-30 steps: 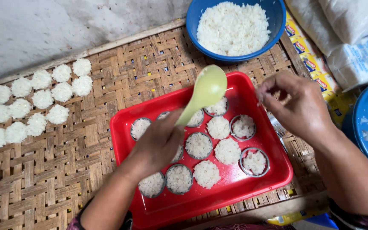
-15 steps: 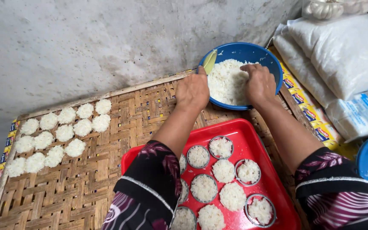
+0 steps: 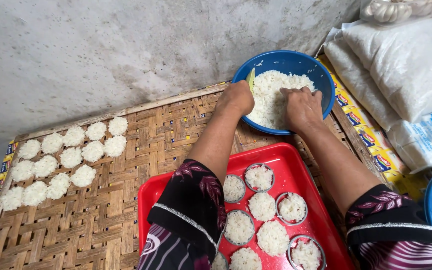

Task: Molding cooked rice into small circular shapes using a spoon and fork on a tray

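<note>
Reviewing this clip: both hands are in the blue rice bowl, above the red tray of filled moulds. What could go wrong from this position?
1. The blue bowl sits on the woven mat's far part beside stacked bags; a push from the left hand or right hand might tip or slide it.
2. Both forearms cross over the red tray; a sleeve may brush the filled ring moulds.
3. Sticky rice could drop onto the mat.
</note>
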